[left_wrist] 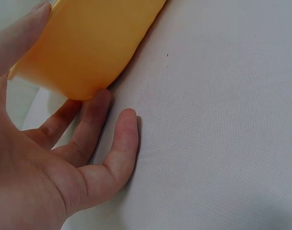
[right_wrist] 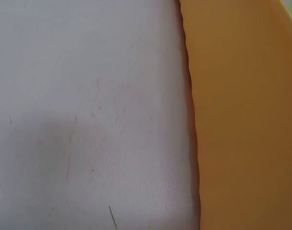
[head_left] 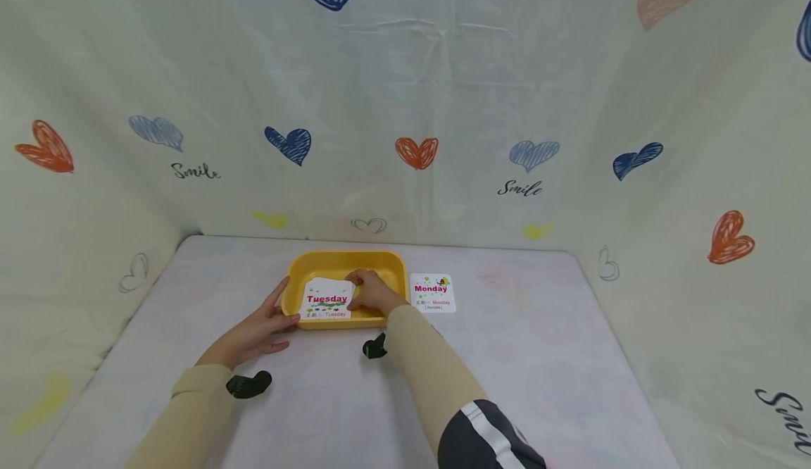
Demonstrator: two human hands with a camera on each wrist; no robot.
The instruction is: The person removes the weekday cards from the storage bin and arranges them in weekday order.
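Observation:
A yellow tray (head_left: 347, 255) stands near the back of the table, holding a stack of white cards whose top one is the Tuesday card (head_left: 327, 298). My left hand (head_left: 253, 332) grips the tray's left front corner. In the left wrist view the thumb of that hand (left_wrist: 55, 177) lies at the rim of the tray (left_wrist: 100, 43), and some fingertips touch its outer wall. My right hand (head_left: 376, 293) reaches over the front rim and pinches the right edge of the Tuesday card. The right wrist view shows only the tray's side (right_wrist: 246, 120) and tabletop, no fingers.
To the right of the tray the Monday card (head_left: 433, 294) lies flat on the pale table (head_left: 519, 356). A cloth (head_left: 456, 89) printed with hearts hangs behind and at the sides. Dark wrist-camera pieces (head_left: 249, 384) stick out by both wrists.

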